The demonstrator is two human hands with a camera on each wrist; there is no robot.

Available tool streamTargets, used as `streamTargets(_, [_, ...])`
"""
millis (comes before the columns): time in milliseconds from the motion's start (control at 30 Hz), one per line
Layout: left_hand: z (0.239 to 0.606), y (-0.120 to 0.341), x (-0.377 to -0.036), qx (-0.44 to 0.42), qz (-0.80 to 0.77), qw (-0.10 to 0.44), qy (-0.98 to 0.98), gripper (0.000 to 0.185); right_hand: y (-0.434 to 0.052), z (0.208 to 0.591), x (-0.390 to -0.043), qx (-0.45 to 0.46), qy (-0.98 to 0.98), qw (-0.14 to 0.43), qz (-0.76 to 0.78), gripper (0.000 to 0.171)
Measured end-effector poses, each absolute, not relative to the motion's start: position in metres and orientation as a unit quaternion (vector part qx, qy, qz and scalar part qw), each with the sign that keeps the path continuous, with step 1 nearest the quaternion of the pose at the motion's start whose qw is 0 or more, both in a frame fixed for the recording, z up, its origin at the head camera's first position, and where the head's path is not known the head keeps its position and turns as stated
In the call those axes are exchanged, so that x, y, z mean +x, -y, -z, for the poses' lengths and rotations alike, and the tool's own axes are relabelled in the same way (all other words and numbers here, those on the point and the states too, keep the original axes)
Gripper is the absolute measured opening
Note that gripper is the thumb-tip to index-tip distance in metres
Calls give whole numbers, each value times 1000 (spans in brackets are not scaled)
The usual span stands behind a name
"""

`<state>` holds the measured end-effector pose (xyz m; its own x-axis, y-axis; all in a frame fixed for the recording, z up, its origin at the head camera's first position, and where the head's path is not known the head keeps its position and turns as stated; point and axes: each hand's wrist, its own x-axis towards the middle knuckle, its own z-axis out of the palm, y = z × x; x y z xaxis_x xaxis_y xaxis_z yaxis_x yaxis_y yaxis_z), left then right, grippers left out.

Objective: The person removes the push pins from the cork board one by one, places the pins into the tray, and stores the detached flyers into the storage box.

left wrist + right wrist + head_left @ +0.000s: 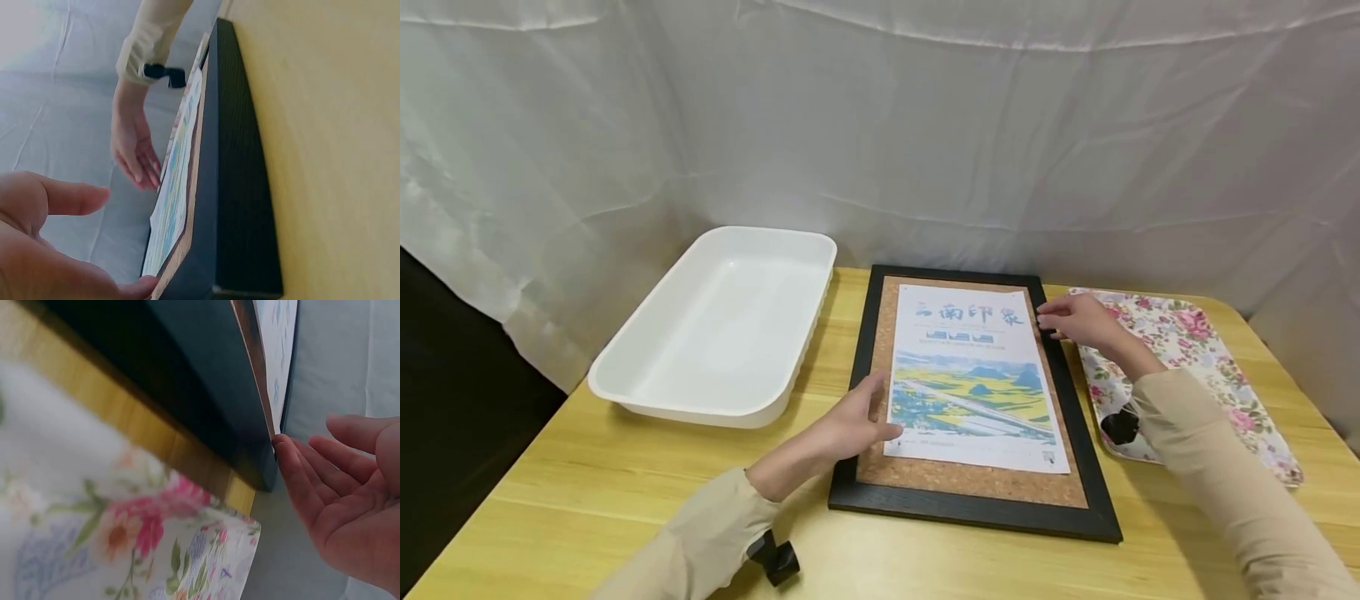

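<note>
A printed poster (973, 379) with blue Chinese lettering and a yellow-and-blue landscape lies on a cork board (970, 485) with a black frame (977, 521). The left hand (855, 421) is at the poster's lower left edge, thumb and fingers spread apart. Its fingertips come right to the cork in the left wrist view. At the board's upper right side is the right hand (1078, 320), its fingers loosely bent. In the right wrist view, a fingertip (282, 439) meets the board's edge, and nothing shows in that palm.
To the left stands a deep white tray (700, 408). A floral tray (1195, 333) lies on the right, partly under the right forearm. Behind the wooden table (820, 550) hangs a grey curtain (955, 150). A small black device (773, 560) is strapped at the left wrist.
</note>
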<state>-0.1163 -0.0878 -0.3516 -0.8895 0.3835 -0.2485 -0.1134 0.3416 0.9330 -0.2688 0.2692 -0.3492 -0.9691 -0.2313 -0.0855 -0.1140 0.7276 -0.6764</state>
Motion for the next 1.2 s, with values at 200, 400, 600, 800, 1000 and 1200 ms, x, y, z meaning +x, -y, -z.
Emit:
streamTargets(200, [354, 85, -115, 65, -590, 222, -774, 76, -258, 351, -275, -77, -931, 80, 348, 43])
streamTargets(400, [361, 84, -118, 43, -618, 198, -760, 68, -250, 353, -282, -62, -917, 91, 383, 41])
streamTargets(600, [366, 83, -118, 48, -639, 186, -745, 69, -242, 354, -277, -39, -902, 96, 419, 52])
streamTargets(800, [366, 77, -116, 22, -662, 178, -727, 77, -240, 356, -277, -52, -906, 75, 413, 52])
streamTargets(1000, [369, 72, -116, 7, -650, 170, -741, 71, -238, 356, -274, -41, -905, 41, 422, 49])
streamTargets(1200, [374, 73, -116, 5, -644, 150, -750, 61, -238, 356, -273, -36, -898, 45, 437, 54])
